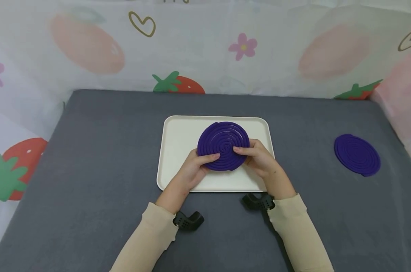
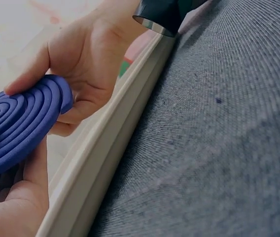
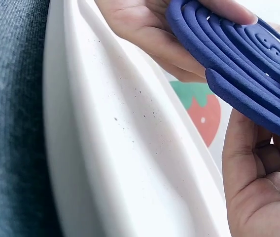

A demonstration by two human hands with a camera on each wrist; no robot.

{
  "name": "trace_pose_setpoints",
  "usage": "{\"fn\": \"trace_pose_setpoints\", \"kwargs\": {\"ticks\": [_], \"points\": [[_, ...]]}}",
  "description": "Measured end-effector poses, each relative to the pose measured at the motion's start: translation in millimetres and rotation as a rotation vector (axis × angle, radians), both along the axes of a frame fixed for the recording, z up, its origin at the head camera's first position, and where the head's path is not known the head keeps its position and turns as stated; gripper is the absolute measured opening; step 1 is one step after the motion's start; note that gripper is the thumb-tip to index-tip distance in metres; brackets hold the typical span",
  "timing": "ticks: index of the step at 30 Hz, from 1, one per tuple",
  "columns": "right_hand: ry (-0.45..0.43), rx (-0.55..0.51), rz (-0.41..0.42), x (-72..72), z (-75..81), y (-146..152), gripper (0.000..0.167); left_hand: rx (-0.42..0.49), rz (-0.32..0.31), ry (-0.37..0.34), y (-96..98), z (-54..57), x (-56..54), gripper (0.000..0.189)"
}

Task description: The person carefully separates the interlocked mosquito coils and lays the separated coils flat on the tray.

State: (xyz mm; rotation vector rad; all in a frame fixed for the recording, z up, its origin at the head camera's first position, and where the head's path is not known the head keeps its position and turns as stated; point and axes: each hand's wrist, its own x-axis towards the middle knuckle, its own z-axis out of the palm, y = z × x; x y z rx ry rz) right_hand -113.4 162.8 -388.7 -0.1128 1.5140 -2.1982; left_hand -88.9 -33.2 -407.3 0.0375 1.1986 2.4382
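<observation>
A flat purple spiral disc (image 1: 224, 132), wound from one thick coil, is held by both hands over the cream tray (image 1: 178, 151). My left hand (image 1: 194, 170) grips its lower left edge, thumb on the top face and fingers underneath. On the lower right edge, my right hand (image 1: 262, 160) pinches it the same way, its thumb near the spiral's centre. In the right wrist view the disc (image 3: 233, 64) is tilted, with narrow gaps between some turns and a blunt coil end at its rim. The fingers below are partly hidden by it.
A second purple spiral disc (image 1: 357, 155) lies flat on the grey cloth (image 1: 106, 158) at the right. Behind the table hangs a white curtain (image 1: 198, 37) printed with strawberries, flowers and hearts. Dark specks dot the tray's inside in the right wrist view.
</observation>
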Motion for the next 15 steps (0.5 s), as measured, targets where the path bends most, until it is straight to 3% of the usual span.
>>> {"fn": "trace_pose_setpoints", "kwargs": {"ticks": [8,15], "points": [[-0.01,0.038,-0.008,1.0,-0.6,-4.7,0.033,-0.077,0.059,-0.013,0.0,-2.0,2.2,0.05],[-0.004,0.029,0.002,1.4,1.8,-6.6,0.034,-0.097,0.054,-0.01,-3.3,-0.8,0.3,0.05]]}}
